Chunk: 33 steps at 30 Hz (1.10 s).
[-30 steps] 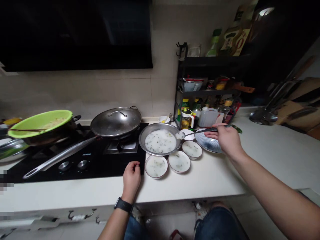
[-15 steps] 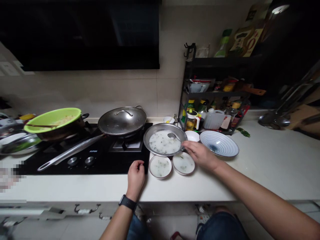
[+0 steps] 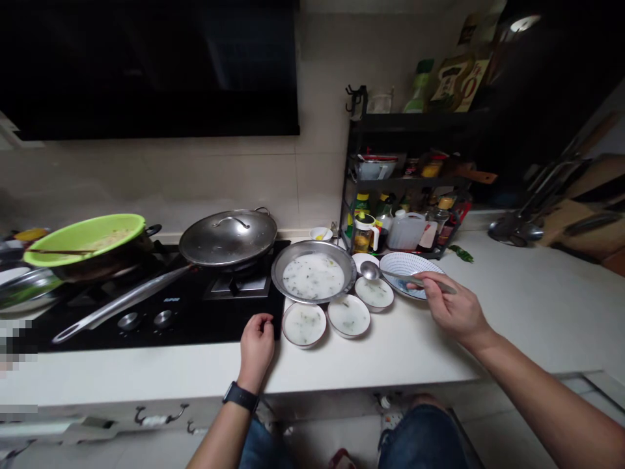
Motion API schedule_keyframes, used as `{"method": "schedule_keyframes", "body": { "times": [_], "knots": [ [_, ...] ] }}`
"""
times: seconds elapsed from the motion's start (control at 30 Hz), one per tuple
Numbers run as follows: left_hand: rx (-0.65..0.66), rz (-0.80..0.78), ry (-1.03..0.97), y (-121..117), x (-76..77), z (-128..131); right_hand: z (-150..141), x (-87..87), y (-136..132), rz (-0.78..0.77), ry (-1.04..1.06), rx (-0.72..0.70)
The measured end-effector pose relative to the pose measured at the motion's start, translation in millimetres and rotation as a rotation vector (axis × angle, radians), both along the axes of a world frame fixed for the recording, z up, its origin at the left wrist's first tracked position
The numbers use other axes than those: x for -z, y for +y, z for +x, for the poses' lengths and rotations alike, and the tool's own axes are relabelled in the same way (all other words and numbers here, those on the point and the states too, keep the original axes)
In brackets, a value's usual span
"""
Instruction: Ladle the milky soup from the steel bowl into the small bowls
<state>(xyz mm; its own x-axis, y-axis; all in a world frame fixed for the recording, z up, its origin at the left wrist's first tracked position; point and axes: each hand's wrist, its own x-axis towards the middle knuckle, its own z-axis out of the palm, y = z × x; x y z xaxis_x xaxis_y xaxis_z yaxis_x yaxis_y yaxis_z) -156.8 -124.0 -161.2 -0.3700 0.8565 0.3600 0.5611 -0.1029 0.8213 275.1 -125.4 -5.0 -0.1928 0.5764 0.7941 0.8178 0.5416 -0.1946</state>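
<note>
Ladle (image 3: 370, 270) poised over the bowls, in my right hand (image 3: 454, 306).
I have the right fingers closed round its handle, its head at the rim of the rightmost soup bowl (image 3: 383, 308); whether they touch, I can't tell. Two more soup bowls (image 3: 299, 344) sit near it, before the basin (image 3: 348, 273). At the hob's (image 3: 209, 326) front corner my left hand (image 3: 257, 345) is loosely curled; I can't tell if it holds anything.
</note>
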Motion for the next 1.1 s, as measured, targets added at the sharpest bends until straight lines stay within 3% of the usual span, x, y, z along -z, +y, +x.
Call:
{"method": "schedule_keyframes", "body": {
  "times": [0.27, 0.47, 0.6, 0.83, 1.1],
  "knots": [
    [-0.003, -0.002, 0.006, 1, 2.2, -1, 12, 25.0, 7, -0.17, 0.158, 0.022],
    [0.002, 0.0, 0.009, 2, 4.3, -3, 17, 33.8, 16, -0.394, 0.575, 0.018],
    [0.005, -0.003, -0.002, 2, 4.1, -2, 25, 36.7, 26, -0.453, 0.857, -0.009],
    [0.01, -0.006, -0.012, 1, 2.4, -1, 20, 15.0, 25, -0.542, 1.16, 0.089],
    [0.009, -0.016, -0.022, 0, 2.9, -1, -19, -20.4, 46, -0.532, 1.177, 0.032]
  ]
}}
